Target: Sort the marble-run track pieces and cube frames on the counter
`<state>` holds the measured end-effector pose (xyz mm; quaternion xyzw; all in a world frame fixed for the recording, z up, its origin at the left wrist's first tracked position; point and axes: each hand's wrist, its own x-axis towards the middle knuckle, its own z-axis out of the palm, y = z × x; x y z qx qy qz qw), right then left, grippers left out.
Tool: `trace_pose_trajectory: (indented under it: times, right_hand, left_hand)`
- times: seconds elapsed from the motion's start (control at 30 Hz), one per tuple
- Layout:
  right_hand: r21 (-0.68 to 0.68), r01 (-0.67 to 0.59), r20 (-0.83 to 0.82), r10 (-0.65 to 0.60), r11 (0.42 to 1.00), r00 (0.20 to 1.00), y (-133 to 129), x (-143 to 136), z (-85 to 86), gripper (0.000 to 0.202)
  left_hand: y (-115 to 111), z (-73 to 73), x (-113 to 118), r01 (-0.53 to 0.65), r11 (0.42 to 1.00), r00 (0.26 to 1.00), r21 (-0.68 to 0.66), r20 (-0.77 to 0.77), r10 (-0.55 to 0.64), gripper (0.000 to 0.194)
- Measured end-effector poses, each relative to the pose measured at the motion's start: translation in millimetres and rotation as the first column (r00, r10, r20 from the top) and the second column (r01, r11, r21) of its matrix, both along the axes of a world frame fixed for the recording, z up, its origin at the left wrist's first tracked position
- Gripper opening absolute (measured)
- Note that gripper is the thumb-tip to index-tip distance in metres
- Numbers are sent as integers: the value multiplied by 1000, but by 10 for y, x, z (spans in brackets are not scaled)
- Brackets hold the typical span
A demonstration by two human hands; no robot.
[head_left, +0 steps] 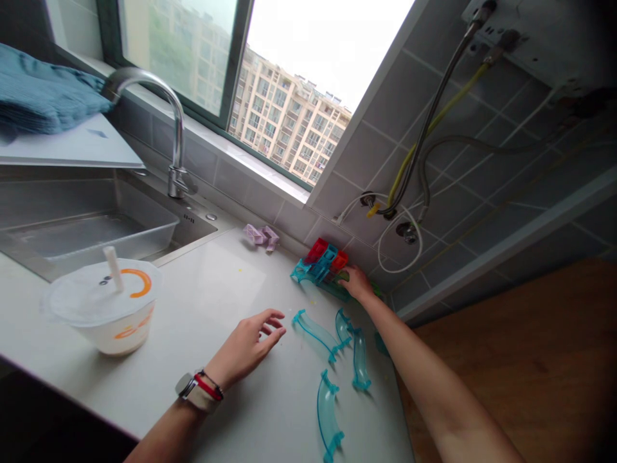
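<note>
My left hand (250,344) hovers over the white counter (207,308), its fingers apart and slightly curled, holding nothing. Just right of it lie curved translucent teal track pieces (315,334), with another teal piece (328,411) nearer the front. My right hand (355,283) reaches to the back right, its fingers at a green piece (343,276) beside a group of red blocks (318,249) and teal blocks (328,257). Its fingertips are small and partly hidden among the pieces. Pale purple pieces (261,236) sit near the back wall.
A lidded cup with a straw (116,308) stands at the left. Behind it are a steel sink (87,218), a faucet (178,141) and a blue cloth (48,90) on a white board. Cables and hoses (424,135) hang along the tiled wall at right.
</note>
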<state>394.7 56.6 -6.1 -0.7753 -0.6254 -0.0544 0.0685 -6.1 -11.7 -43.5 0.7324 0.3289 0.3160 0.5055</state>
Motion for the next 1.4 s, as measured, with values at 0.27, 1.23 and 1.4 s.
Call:
trace_pose_trajectory:
  times: [0.27,1.23,1.4]
  right_hand:
    - [94,1,-35,3,996,999,-52,-55,-26,41]
    - [554,418,-773,258,720,579,-2765,-1350,-817,43]
    - [479,580,-875,307,658,375,-2752,-1331,-776,51]
  left_hand:
    - [-1,-1,6,-6,1000,1000,17,-20,7,33]
    - [23,-334,65,85,875,945,476,-318,81,23]
    - [-95,-261,169,76,849,936,523,-331,120,23]
